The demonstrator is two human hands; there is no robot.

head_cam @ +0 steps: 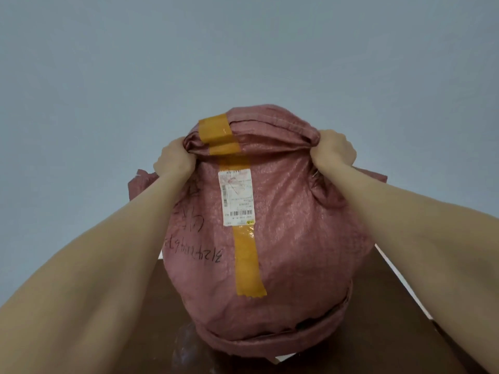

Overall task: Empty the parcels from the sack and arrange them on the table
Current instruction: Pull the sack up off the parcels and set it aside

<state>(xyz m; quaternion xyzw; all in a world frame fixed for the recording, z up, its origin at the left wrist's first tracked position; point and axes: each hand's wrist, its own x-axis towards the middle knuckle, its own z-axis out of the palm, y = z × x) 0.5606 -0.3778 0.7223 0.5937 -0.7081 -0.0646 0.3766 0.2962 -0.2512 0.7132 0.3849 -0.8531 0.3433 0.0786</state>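
Observation:
A bulging pink woven sack (pixel 291 238) stands on the brown table (pixel 391 306), filling the middle of the head view. Yellow tape and a white shipping label (pixel 237 198) run down its front, with black handwriting to the left. My left hand (pixel 174 160) grips a bunched fold of the sack at its upper left. My right hand (pixel 334 151) grips the bunched fabric at its upper right. The sack's rim is rolled at the bottom. A clear plastic-wrapped parcel (pixel 186 349) shows at the sack's lower left; other contents are hidden.
A plain grey-blue wall (pixel 243 49) fills the background. The table's right edge (pixel 402 282) runs diagonally close to the sack, with a pale floor strip beyond it. A white corner (pixel 286 357) pokes out beneath the sack.

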